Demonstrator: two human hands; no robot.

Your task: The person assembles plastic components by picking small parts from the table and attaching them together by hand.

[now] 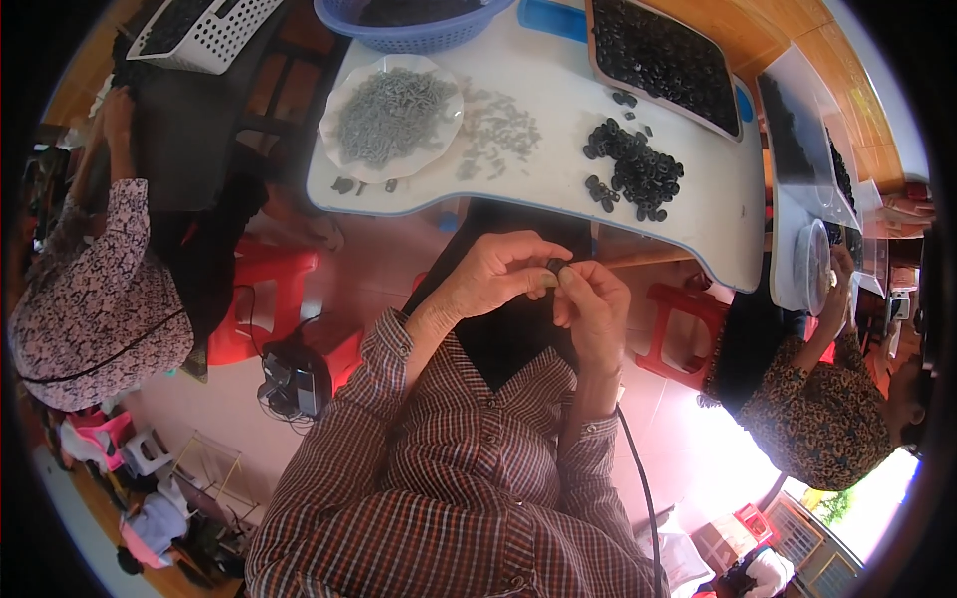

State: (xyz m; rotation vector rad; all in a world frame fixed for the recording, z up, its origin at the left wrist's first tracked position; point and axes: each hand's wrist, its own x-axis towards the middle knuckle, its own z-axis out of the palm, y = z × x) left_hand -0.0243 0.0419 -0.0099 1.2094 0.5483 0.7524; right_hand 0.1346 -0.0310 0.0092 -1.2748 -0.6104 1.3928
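Note:
In front of my chest, below the table's near edge, my left hand and my right hand meet fingertip to fingertip. Between them they pinch a small black ring-like part; the fingers cover much of it. Similar black ring-shaped parts lie in a loose pile on the white table, beyond my right hand. Beyond my left hand stands a white scalloped plate heaped with small grey pieces. More of these grey pieces are scattered on the tabletop beside it.
A tray of black parts stands at the far right of the table, a blue basket at the far left. People sit on both sides, one in a floral top. Red stools and a small black device with cables are nearby.

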